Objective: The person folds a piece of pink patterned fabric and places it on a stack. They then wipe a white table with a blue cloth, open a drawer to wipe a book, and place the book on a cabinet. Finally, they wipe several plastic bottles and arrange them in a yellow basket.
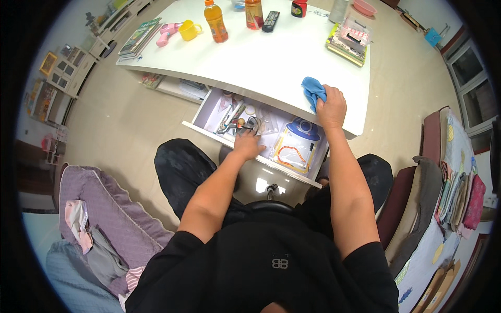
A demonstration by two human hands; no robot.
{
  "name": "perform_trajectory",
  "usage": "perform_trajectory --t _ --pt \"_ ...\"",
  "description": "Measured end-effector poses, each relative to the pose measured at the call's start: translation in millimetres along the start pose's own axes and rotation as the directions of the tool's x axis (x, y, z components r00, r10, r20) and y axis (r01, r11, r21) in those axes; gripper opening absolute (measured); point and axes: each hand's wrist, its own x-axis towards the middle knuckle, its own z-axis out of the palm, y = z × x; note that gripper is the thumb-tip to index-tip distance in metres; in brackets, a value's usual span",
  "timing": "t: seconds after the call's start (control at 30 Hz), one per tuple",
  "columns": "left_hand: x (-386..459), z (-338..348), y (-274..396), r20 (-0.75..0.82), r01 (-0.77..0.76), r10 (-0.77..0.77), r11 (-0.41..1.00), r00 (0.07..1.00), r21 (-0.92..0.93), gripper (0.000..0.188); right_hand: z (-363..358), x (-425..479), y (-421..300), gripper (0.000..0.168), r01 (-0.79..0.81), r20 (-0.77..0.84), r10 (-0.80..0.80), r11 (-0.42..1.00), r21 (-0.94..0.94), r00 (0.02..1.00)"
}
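Note:
My right hand (332, 106) grips a blue cloth (312, 92) at the near right edge of the white table (266, 58). Below the tabletop a white drawer (219, 137) is pulled out. My left hand (249, 146) reaches over its front edge, fingers spread, the fingertips at a dark, cable-like item (254, 124); whether they hold it cannot be told. White marker-like sticks (231, 117) and a roll of tape (249, 110) lie in the drawer's left part. A clear-wrapped flat set with a blue piece (303, 128) and an orange band (290, 154) fills its right part.
On the table stand an orange drink bottle (215, 21), a yellow cup (190, 30), a pink hair dryer (168, 33), a remote control (271, 21), stacked books (139, 39) and a clear box (355, 32) on more books. A purple-covered seat (113, 203) is at the left.

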Motion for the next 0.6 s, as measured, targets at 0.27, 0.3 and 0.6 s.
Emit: perform_trajectory --t 0.27,0.3,0.6 --pt "-60 -4 38 0.049 -0.209 0.207 0.977 0.977 0.032 0.051 -9 -33 -11 0.038 0.096 -0.097 -0.086 0.99 0.102 0.992" --pt "-61 -5 40 0.021 -0.228 0.227 0.973 0.974 0.03 0.05 -15 -45 -21 0.038 0.126 -0.119 -0.112 0.985 0.118 0.987" --pt "-43 -5 62 0.253 -0.241 0.245 0.969 0.936 -0.049 0.054 103 -132 -54 0.031 -0.736 0.582 0.464 0.53 0.422 0.668"
